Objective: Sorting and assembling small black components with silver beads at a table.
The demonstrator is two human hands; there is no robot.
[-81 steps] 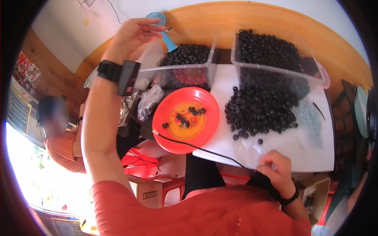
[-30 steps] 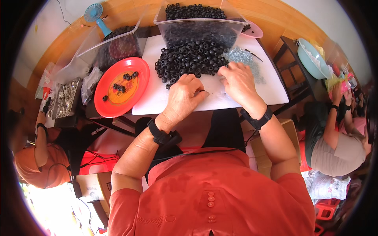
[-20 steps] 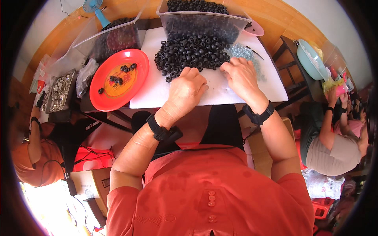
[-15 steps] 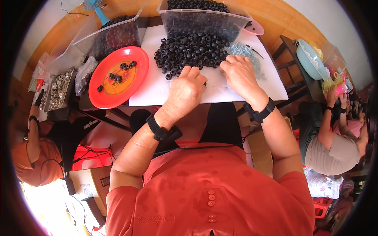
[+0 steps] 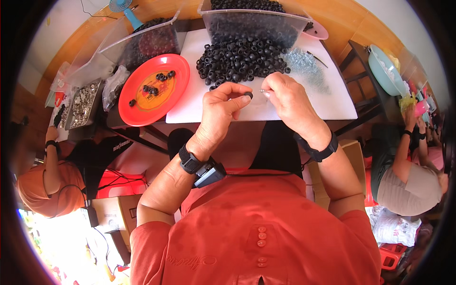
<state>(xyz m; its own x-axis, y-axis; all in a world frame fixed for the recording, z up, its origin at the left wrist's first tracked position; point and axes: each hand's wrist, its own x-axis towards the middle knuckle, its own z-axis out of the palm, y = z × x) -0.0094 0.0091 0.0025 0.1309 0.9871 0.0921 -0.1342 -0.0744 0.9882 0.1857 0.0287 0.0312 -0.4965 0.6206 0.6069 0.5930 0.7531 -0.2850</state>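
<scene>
Our left hand [image 5: 223, 107] pinched a small black rubber ring [image 5: 248, 95] between thumb and fingertips, held just above the white surface [image 5: 190, 107]. Our right hand [image 5: 289, 102], at three o'clock from it and almost touching, gripped a small silvery metal piece [image 5: 264, 91] toward the ring. At twelve o'clock lay the heap of black rings [image 5: 240, 56], a clear bin [image 5: 256, 23] behind it. At ten o'clock sat the red plate [image 5: 178, 66] with a few rings.

Brown cardboard box [image 5: 354, 156] under the table's [image 5: 332, 102] right side.
</scene>
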